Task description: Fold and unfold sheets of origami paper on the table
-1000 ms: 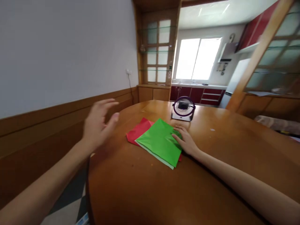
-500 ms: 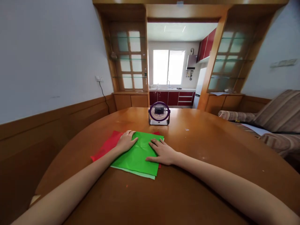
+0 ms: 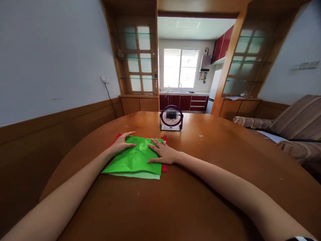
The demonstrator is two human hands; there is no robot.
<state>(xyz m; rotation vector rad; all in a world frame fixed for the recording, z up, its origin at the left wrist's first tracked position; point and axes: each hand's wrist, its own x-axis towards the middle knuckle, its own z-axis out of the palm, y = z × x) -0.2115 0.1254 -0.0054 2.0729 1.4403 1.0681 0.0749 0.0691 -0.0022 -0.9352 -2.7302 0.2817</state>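
A creased sheet of bright green paper [image 3: 135,157] lies on the table, with a pale green edge [image 3: 140,174] showing beneath its near side. Red paper [image 3: 164,167] pokes out from under it at the right and at the far left corner. My left hand [image 3: 121,144] is at the green sheet's left edge, thumb and fingers apart. Over the right part of the same sheet, my right hand [image 3: 164,153] rests flat with its fingers spread.
A small purple desk fan [image 3: 171,117] stands beyond the papers on the brown wooden table [image 3: 213,194]. At the right is a striped sofa [image 3: 293,120]. A tiny white scrap [image 3: 201,135] lies right of the fan.
The green sheet now reaches farther left, covering most of the red paper and showing more creases. Both my hands have shifted left, and the left hand's fingers have spread at the edge.
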